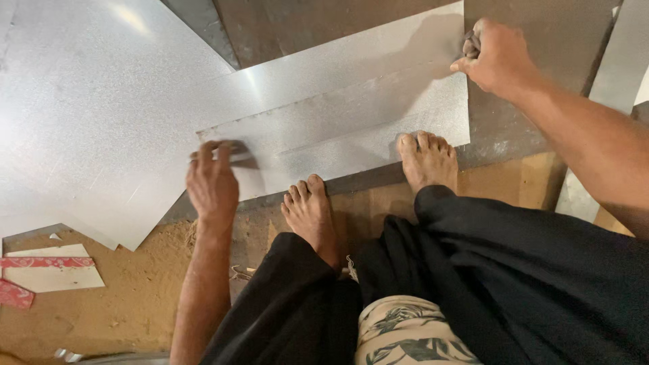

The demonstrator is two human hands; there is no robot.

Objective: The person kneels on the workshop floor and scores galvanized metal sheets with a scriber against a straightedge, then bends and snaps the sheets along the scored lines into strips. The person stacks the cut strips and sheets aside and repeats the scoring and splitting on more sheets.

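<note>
Big sheet point(88, 101): galvanised metal, lying flat on the floor, spreading away from the left fingers to the far left.
Strip point(351, 128): a long, narrower piece of the same metal, running from the left fingers up to the right fingers, with a crease line along its length; it lies over the big sheet's edge and a dark board.
Board point(527, 101): dark brown, flat under the strip, showing beyond and beside the right fingers.
Floor point(135, 290): sandy brown, nearer the person than both hands.
Trousers point(514, 284): black, loose, below the feet in view.
Feet point(426, 159): bare, both between the two hands, toes pressed on the strip's near edge.
Left hand point(213, 182): palm down at the strip's left end, fingers point(216, 152) spread flat on the metal, gripping nothing.
Right hand point(497, 57): at the strip's far right corner, fingers curled tight, pinching the corner edge.
Scraps point(47, 267): pale card with a red patterned band, well left of the left fingers, on the floor.
</note>
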